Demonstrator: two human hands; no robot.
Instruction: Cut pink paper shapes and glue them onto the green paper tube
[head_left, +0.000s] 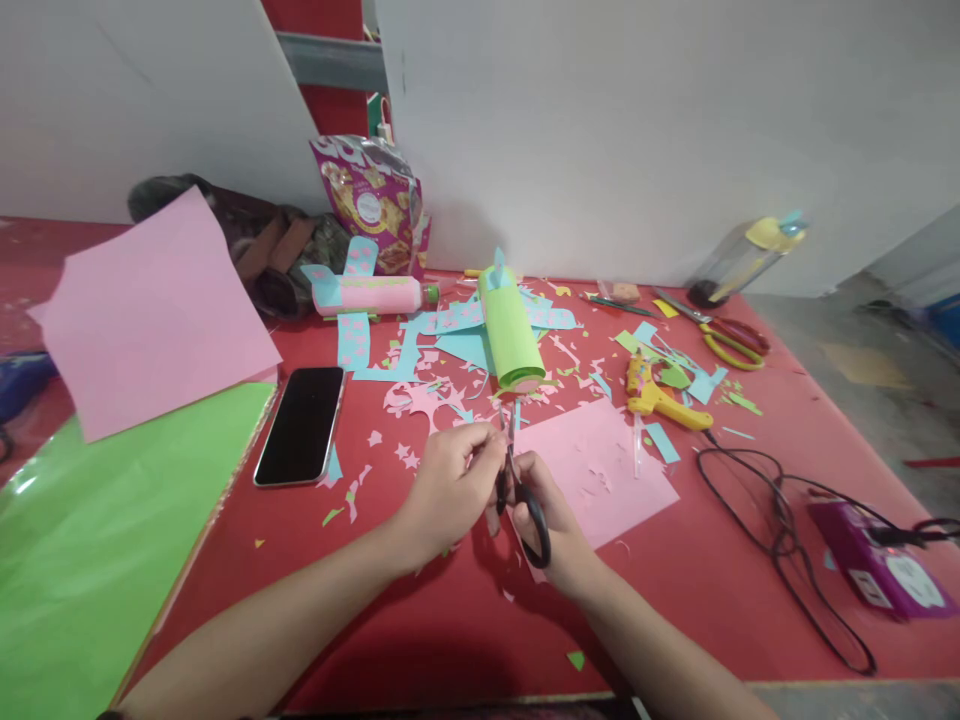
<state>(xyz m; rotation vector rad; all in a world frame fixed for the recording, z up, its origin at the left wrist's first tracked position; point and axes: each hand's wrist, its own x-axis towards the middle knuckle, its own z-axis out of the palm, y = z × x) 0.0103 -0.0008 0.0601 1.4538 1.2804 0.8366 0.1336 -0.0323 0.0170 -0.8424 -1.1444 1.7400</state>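
Note:
In the middle of the view, my right hand [555, 520] grips a pair of black-handled scissors [536, 528], its blades pointing away from me. My left hand [457, 480] is closed in a pinch right beside the blades; whatever its fingers hold is too small or hidden to name. Under and right of my right hand lies a pink paper sheet [600, 470] with small scraps on it. Just beyond my hands is a green paper-wrapped tube [514, 335] with light-blue wings. Small pink paper stars [405, 456] are scattered left of my left hand.
A phone [300, 425], a green sheet [150, 520] and a pink sheet [161, 310] lie left. Behind are a pink-wrapped bottle [379, 295] and a snack bag [373, 205]. Right are a yellow glue gun [664, 400], larger scissors [724, 338], a purple power box [877, 560] and its cable.

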